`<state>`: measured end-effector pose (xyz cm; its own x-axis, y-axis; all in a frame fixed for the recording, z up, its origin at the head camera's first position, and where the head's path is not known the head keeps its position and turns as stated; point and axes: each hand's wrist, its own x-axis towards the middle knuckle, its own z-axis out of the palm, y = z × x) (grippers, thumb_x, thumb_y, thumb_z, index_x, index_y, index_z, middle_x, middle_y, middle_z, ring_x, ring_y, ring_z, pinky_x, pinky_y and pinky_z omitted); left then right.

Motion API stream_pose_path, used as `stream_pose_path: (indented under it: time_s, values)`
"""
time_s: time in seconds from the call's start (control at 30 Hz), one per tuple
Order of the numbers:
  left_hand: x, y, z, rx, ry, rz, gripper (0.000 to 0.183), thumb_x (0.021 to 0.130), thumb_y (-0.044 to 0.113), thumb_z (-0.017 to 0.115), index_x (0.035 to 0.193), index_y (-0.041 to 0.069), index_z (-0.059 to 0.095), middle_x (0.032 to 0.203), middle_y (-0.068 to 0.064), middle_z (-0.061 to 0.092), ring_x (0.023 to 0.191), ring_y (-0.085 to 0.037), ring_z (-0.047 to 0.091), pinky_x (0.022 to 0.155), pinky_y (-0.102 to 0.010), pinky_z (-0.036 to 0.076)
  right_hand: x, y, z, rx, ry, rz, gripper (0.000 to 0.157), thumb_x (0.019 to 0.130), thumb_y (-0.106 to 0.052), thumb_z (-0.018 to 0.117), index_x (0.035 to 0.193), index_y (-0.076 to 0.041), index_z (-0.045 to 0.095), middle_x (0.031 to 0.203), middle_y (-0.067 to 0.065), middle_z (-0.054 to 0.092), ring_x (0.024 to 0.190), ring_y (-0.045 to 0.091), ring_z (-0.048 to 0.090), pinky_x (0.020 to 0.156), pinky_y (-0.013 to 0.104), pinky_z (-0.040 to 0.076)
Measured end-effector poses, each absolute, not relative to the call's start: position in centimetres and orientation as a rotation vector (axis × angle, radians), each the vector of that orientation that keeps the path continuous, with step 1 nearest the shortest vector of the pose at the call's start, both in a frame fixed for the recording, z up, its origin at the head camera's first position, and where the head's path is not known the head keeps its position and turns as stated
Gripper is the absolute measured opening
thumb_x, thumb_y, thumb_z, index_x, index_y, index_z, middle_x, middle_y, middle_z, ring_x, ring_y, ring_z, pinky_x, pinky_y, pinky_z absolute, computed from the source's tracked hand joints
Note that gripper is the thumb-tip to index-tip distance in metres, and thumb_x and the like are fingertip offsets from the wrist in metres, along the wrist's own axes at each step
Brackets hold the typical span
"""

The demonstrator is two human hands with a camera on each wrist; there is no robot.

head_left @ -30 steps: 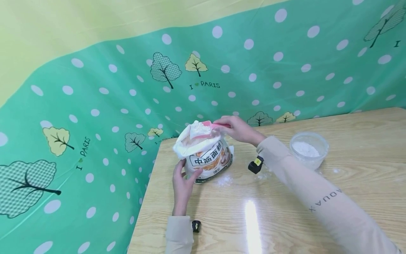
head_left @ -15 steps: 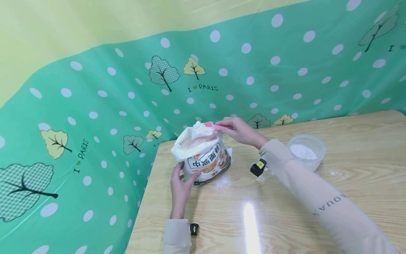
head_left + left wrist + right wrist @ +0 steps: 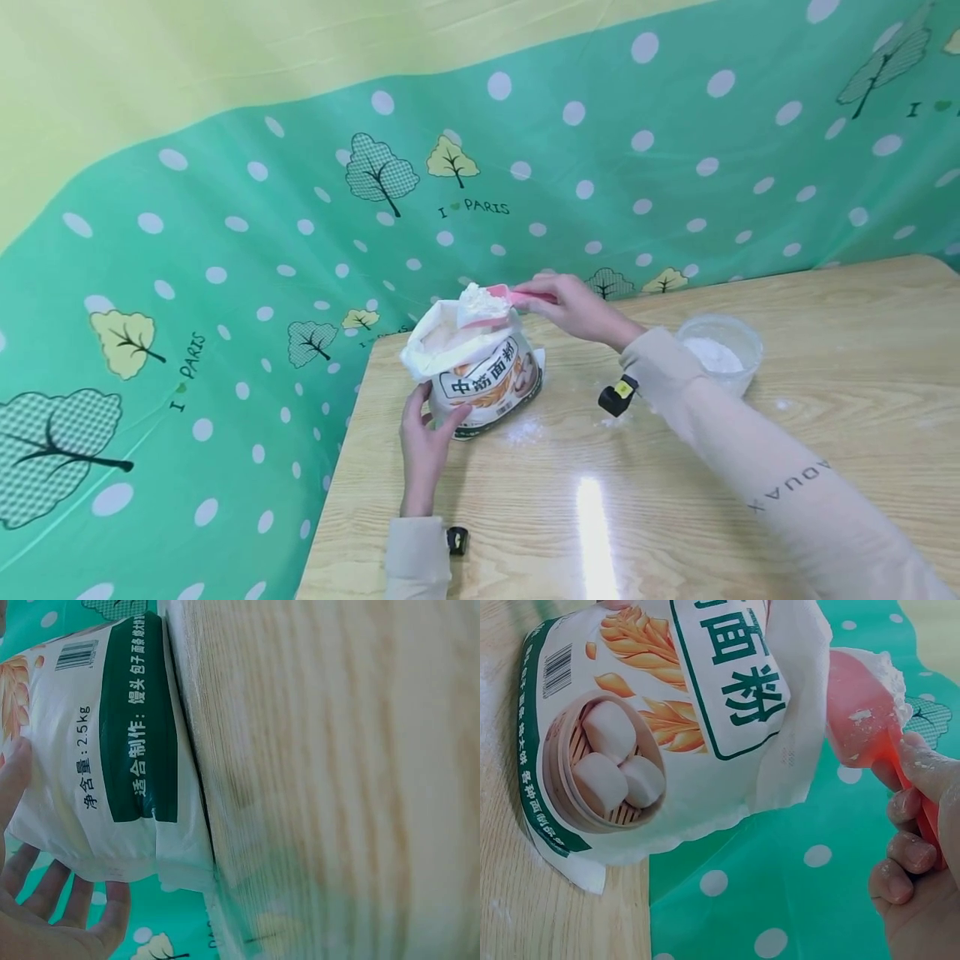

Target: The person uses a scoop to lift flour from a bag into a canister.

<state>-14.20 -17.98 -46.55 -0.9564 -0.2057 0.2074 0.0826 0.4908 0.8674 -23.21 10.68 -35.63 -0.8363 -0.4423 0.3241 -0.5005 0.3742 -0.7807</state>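
An opened white flour bag (image 3: 480, 379) stands at the table's far left, its top rolled outward. My left hand (image 3: 427, 442) holds the bag's lower left side. In the left wrist view its thumb lies on the bag's front and its fingers (image 3: 79, 900) are bent along the side. My right hand (image 3: 566, 304) grips the handle of a pink scoop (image 3: 498, 293), fingers curled round it. The scoop, heaped with white flour (image 3: 480, 304), is held above the bag's right rim. Flour dusts the right fingers (image 3: 911, 851) in the right wrist view.
To the right, behind my right forearm, stands a clear bowl (image 3: 738, 342) partly filled with flour. Spilled flour (image 3: 525, 429) lies on the wooden table (image 3: 525, 517) by the bag. A green dotted cloth (image 3: 300, 242) hangs close behind and to the left.
The loaded scoop has shifted slightly to the right over the bag's rim. My left hand keeps its place on the bag, and the head view has turned a little.
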Motion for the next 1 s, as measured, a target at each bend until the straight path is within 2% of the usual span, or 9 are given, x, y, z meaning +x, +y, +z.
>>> stream_pose_path:
  time_s: [0.17,0.27,0.37,0.4,0.5,0.8,0.9,0.93,1.0]
  values:
    - [-14.3,-18.1,-46.5,0.1,-2.46,-1.45,0.077,0.076,0.039,0.085,0.141,0.014,0.052,0.141,-0.007,0.053,0.131,-0.024,0.048,0.103,-0.045,0.048,-23.0,11.2,-35.4,0.854,-2.566,1.48,0.033,0.099,-0.02,0.061,0.128,-0.005,0.065,0.087,0.008,0.058,0.077,0.023,0.048,0.066,0.032,0.048]
    - [-14.2,-18.1,-46.5,0.098,-2.457,-1.453,0.078,0.076,0.039,0.085,0.141,0.013,0.051,0.142,-0.007,0.053,0.132,-0.024,0.048,0.104,-0.045,0.048,-23.1,11.4,-35.5,0.826,-2.58,1.478,0.034,0.099,-0.021,0.061,0.129,-0.004,0.065,0.107,0.014,0.067,0.105,0.031,0.059,0.087,0.037,0.055]
    - [-14.2,-18.2,-46.5,0.093,-2.456,-1.453,0.078,0.077,0.039,0.085,0.142,0.013,0.051,0.142,-0.007,0.052,0.133,-0.024,0.047,0.104,-0.045,0.048,-23.1,11.6,-35.7,0.799,-2.6,1.495,0.035,0.099,-0.02,0.061,0.13,-0.003,0.063,0.133,0.018,0.062,0.139,0.037,0.042,0.111,0.044,0.044]
    - [-14.2,-18.2,-46.5,0.093,-2.456,-1.454,0.078,0.077,0.039,0.085,0.142,0.013,0.051,0.142,-0.007,0.052,0.132,-0.024,0.047,0.104,-0.045,0.048,-23.1,11.7,-35.7,0.788,-2.605,1.5,0.035,0.099,-0.019,0.061,0.13,-0.003,0.063,0.139,0.018,0.058,0.145,0.037,0.034,0.115,0.045,0.039]
    - [-14.2,-18.2,-46.5,0.091,-2.455,-1.453,0.077,0.077,0.039,0.085,0.141,0.014,0.052,0.142,-0.007,0.053,0.132,-0.024,0.047,0.103,-0.044,0.048,-23.0,12.0,-35.7,0.781,-2.611,1.511,0.035,0.099,-0.017,0.061,0.131,-0.002,0.062,0.144,0.019,0.053,0.147,0.036,0.03,0.115,0.045,0.038]
    - [-14.2,-18.2,-46.6,0.096,-2.456,-1.454,0.076,0.077,0.039,0.085,0.141,0.014,0.052,0.141,-0.006,0.053,0.131,-0.023,0.048,0.103,-0.044,0.048,-22.4,13.1,-35.6,0.76,-2.599,1.505,0.037,0.098,-0.016,0.062,0.132,-0.001,0.061,0.149,0.021,0.046,0.144,0.037,0.036,0.112,0.046,0.042]
    - [-14.2,-18.2,-46.6,0.096,-2.453,-1.46,0.076,0.077,0.038,0.085,0.141,0.014,0.052,0.141,-0.006,0.053,0.131,-0.022,0.048,0.103,-0.044,0.048,-22.2,13.4,-35.6,0.752,-2.591,1.483,0.036,0.098,-0.016,0.063,0.131,-0.001,0.062,0.133,0.021,0.06,0.119,0.034,0.058,0.096,0.038,0.054]
    - [-14.2,-18.2,-46.6,0.094,-2.452,-1.46,0.076,0.077,0.038,0.085,0.141,0.014,0.052,0.141,-0.006,0.053,0.131,-0.022,0.048,0.103,-0.044,0.048,-22.1,13.5,-35.7,0.752,-2.588,1.475,0.036,0.098,-0.016,0.063,0.131,0.0,0.062,0.125,0.02,0.064,0.106,0.031,0.061,0.088,0.034,0.056]
    - [-14.2,-18.1,-46.6,0.093,-2.451,-1.46,0.076,0.076,0.038,0.085,0.141,0.014,0.052,0.141,-0.006,0.053,0.131,-0.023,0.048,0.103,-0.044,0.048,-22.0,13.7,-35.7,0.749,-2.582,1.468,0.036,0.098,-0.017,0.063,0.13,0.0,0.063,0.108,0.017,0.066,0.084,0.026,0.057,0.072,0.028,0.052]
